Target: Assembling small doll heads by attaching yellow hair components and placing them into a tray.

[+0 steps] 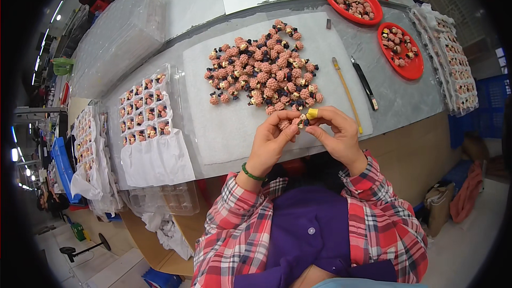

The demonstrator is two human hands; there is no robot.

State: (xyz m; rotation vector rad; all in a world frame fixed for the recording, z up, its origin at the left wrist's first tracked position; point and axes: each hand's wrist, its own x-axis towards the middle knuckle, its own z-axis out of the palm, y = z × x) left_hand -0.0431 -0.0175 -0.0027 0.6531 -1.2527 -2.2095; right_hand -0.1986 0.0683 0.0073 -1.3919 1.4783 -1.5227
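Observation:
Both my hands pinch one small figurine (302, 122) with a pink bumpy top and dark and cream parts, held just over the table's front edge. My left hand (272, 138) closes thumb and fingers on its pink side. On the other side, my right hand (340, 134) grips it with thumb and forefinger, a yellow wrap (312, 113) around a fingertip. Right beyond my fingers lies a heap of similar figurines (261, 69) on a white foam sheet (200, 144). A yellow stick-like tool (346, 94) and a black-handled knife or pen-like tool (364, 82) lie to the right.
Left of the heap, a compartment tray (144, 109) holds figurines in white paper. Two red oval trays (368, 18) with more figurines stand at the far right. Stacked clear plastic trays (125, 37) sit at the far left; filled trays (450, 61) lean at the right edge.

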